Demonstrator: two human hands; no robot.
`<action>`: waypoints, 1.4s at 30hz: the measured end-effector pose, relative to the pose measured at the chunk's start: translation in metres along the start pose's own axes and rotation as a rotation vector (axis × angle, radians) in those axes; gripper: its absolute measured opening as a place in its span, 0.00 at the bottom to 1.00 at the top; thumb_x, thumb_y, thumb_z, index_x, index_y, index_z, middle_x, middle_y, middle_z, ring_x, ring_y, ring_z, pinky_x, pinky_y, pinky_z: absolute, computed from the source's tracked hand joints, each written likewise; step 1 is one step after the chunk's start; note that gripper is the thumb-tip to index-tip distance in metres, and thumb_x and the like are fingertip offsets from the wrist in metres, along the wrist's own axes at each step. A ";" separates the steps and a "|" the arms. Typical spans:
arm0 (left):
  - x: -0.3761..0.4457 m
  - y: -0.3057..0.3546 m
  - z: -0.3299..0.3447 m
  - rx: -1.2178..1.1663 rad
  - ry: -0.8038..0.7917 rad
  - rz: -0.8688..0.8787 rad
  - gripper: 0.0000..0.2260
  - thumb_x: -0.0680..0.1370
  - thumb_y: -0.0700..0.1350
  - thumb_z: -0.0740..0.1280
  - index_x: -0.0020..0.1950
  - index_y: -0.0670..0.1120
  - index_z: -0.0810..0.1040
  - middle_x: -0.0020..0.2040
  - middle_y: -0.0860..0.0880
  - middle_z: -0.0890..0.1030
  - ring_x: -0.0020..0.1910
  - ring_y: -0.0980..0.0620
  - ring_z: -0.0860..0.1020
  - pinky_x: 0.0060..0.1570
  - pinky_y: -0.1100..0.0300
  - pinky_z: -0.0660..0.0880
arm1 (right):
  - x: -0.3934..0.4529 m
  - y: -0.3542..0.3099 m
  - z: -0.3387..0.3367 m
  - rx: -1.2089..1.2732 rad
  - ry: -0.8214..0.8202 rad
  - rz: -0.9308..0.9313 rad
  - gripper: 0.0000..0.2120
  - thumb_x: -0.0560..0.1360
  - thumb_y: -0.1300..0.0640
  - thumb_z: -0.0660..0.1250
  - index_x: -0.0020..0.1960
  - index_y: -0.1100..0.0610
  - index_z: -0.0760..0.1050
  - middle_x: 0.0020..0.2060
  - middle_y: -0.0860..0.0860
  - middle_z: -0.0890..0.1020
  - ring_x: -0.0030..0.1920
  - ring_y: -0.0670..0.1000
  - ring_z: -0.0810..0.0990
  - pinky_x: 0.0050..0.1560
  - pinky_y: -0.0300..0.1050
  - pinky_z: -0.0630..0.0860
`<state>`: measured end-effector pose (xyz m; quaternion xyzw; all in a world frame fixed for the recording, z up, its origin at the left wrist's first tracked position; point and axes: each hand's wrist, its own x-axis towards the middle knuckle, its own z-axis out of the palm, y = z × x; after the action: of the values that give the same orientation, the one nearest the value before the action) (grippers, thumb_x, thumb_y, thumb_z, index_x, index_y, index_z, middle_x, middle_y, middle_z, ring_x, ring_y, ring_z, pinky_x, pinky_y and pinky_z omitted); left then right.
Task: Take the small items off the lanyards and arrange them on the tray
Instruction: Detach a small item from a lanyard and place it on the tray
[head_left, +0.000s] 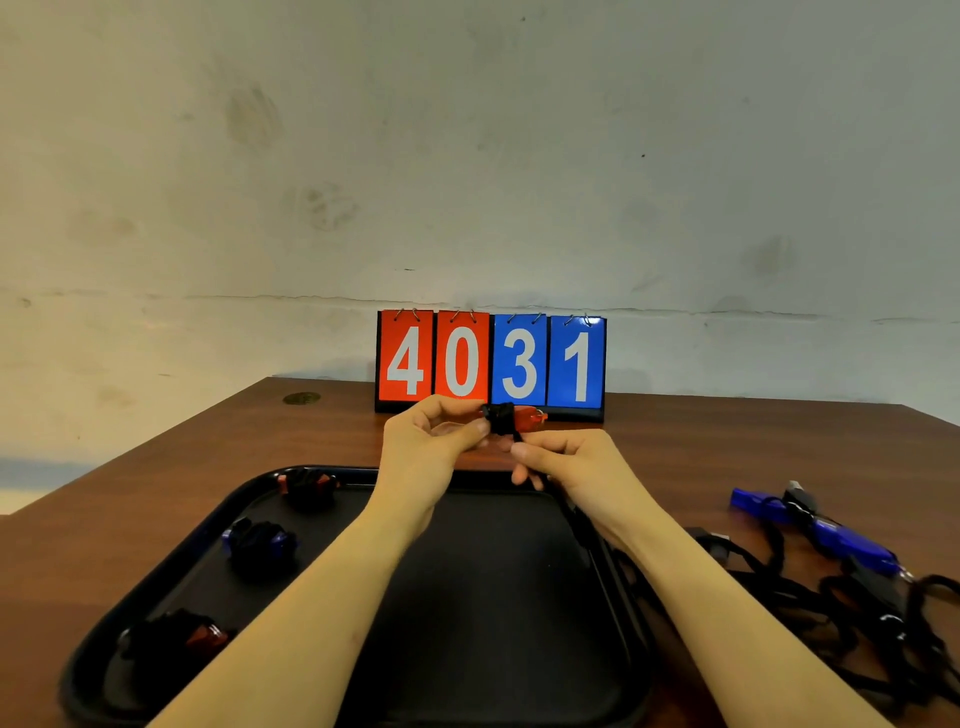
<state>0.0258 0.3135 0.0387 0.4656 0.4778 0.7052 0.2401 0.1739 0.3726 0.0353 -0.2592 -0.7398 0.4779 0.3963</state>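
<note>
Above the tray's (156, 566) far rim: red whistle (527, 417), long axis left-right. I see left hand (431, 457) fingers pinching it; right hand (566, 462) fingers pinching its black lanyard (501, 418).

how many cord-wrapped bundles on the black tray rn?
3, all along the black plastic tray's left side: red bundle at the far corner, blue one mid-left, red one near-left. The forearms may hide more.
</note>
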 end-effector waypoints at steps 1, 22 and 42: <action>0.001 -0.001 -0.001 0.022 0.020 0.004 0.09 0.73 0.34 0.69 0.45 0.47 0.79 0.42 0.52 0.82 0.43 0.54 0.82 0.46 0.62 0.78 | 0.000 0.000 0.000 -0.027 -0.008 -0.008 0.07 0.75 0.57 0.66 0.45 0.56 0.83 0.33 0.51 0.82 0.34 0.45 0.76 0.41 0.33 0.75; 0.005 -0.006 -0.004 0.449 -0.050 0.160 0.09 0.73 0.35 0.69 0.46 0.49 0.79 0.42 0.59 0.78 0.46 0.61 0.77 0.44 0.72 0.71 | 0.004 0.008 -0.002 -0.892 0.304 -0.590 0.08 0.74 0.58 0.65 0.51 0.57 0.80 0.43 0.50 0.83 0.45 0.48 0.80 0.47 0.39 0.75; 0.001 0.000 -0.004 0.285 -0.178 0.144 0.11 0.72 0.34 0.69 0.43 0.52 0.79 0.45 0.55 0.81 0.45 0.63 0.79 0.44 0.70 0.76 | 0.002 -0.011 -0.013 0.071 0.260 -0.053 0.04 0.71 0.62 0.70 0.41 0.55 0.82 0.36 0.50 0.84 0.41 0.45 0.82 0.43 0.37 0.78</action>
<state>0.0218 0.3119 0.0387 0.5884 0.5151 0.6018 0.1619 0.1837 0.3760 0.0486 -0.2849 -0.6714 0.4557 0.5103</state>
